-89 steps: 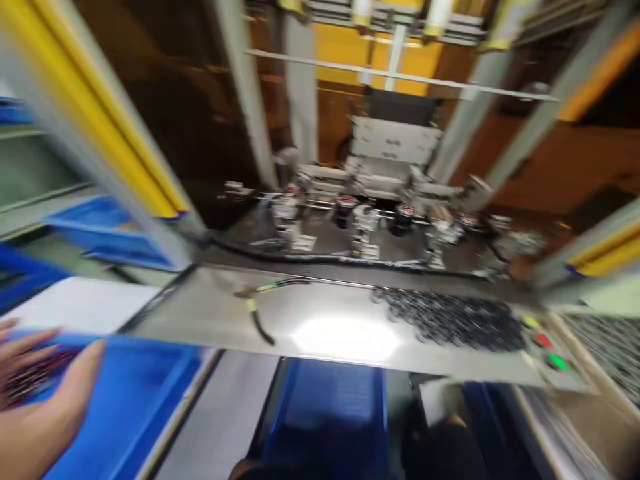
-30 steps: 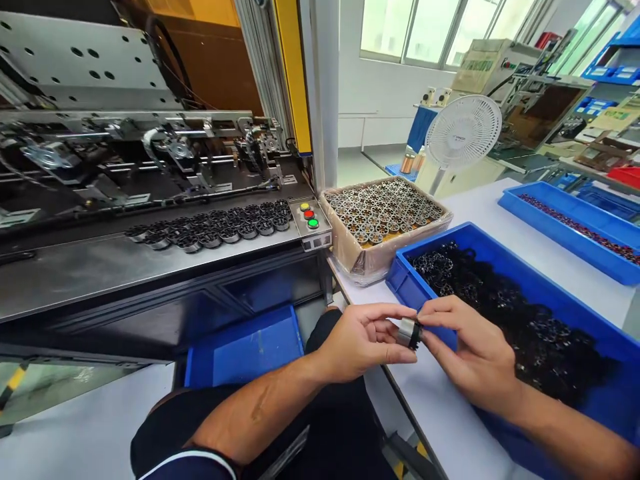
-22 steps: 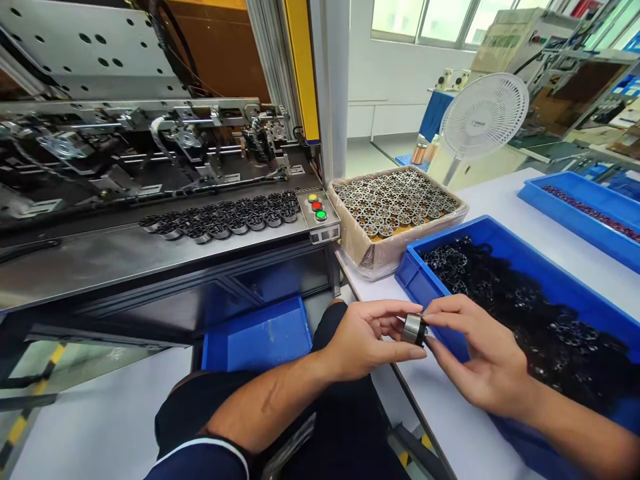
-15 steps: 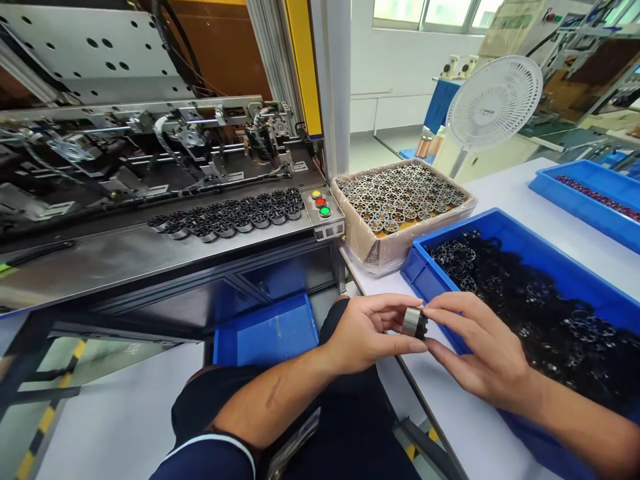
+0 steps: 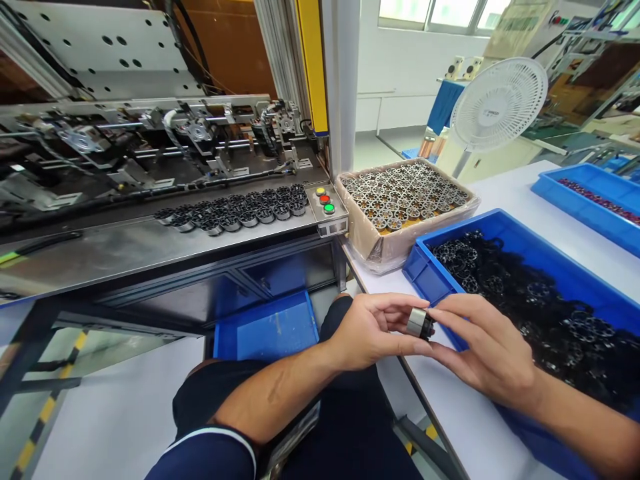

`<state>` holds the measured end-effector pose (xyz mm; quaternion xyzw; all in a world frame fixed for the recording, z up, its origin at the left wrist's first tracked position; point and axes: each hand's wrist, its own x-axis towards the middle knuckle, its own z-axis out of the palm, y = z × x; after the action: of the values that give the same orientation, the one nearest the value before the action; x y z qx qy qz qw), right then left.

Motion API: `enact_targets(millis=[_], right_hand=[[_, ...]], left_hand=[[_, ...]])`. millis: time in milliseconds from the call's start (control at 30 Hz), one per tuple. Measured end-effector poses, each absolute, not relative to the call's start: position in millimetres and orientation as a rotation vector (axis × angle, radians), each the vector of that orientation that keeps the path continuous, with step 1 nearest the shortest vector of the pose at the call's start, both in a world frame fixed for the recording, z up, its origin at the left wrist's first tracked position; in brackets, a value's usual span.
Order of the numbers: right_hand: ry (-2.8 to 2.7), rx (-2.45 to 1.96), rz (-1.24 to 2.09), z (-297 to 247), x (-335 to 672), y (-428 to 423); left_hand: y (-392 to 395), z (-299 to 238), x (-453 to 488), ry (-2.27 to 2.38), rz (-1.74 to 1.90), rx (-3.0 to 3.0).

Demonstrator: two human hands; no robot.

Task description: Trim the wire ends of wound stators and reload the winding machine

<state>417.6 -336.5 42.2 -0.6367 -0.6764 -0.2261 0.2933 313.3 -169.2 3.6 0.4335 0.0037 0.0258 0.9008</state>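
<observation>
Metal cylinder (image 5: 417, 323), short and silver with a black toothed end, is probably feeling light, stiff and slightly slippery; its smooth band is offering the surest hold, the teeth looking more fragile. You are pinching that band in your left hand (image 5: 367, 337), while your right hand (image 5: 490, 350) is gripping the black end. It is sitting between both hands, on your side of the blue plastic bin (image 5: 425, 270).

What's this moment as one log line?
left hand: holds metal part; right hand: at its black end; nearby: blue bin, black pieces
</observation>
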Motion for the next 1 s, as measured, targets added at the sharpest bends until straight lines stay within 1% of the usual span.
enact_targets(millis=[1000], right_hand=[[-1.872, -1.707, -0.653, 45.0, 420.4, -334.9]], left_hand=[[-166.2, 2.1, 309.8, 0.071, 0.013, 0.943]])
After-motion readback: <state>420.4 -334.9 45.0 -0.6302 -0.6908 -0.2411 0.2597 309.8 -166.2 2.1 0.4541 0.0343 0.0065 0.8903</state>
